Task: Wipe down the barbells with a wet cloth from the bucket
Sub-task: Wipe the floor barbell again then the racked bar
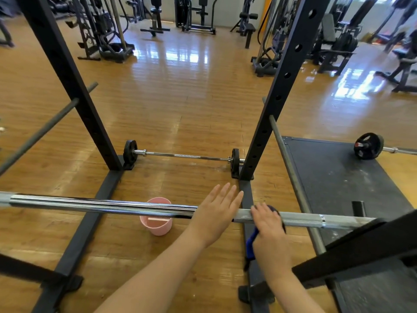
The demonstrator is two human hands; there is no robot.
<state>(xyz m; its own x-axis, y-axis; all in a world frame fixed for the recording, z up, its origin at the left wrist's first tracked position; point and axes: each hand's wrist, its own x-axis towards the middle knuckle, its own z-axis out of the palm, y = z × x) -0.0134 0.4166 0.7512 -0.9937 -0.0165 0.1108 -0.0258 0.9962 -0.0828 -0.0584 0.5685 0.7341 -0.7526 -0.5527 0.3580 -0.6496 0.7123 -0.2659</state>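
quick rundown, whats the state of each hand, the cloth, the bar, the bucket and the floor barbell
left hand: open, fingers straight, over the bar
right hand: grips the cloth against the bar
blue cloth: wrapped on bar, tail hanging
racked bar: horizontal, no plates visible
pink bucket: upright on floor
floor barbell: plates on, lying down

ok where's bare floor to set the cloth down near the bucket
Bare wooden floor lies between the pink plastic bucket and the plated barbell on the floor; more lies left of the bucket up to the black rack base rail. Right of it, both hands crowd the chrome barbell.
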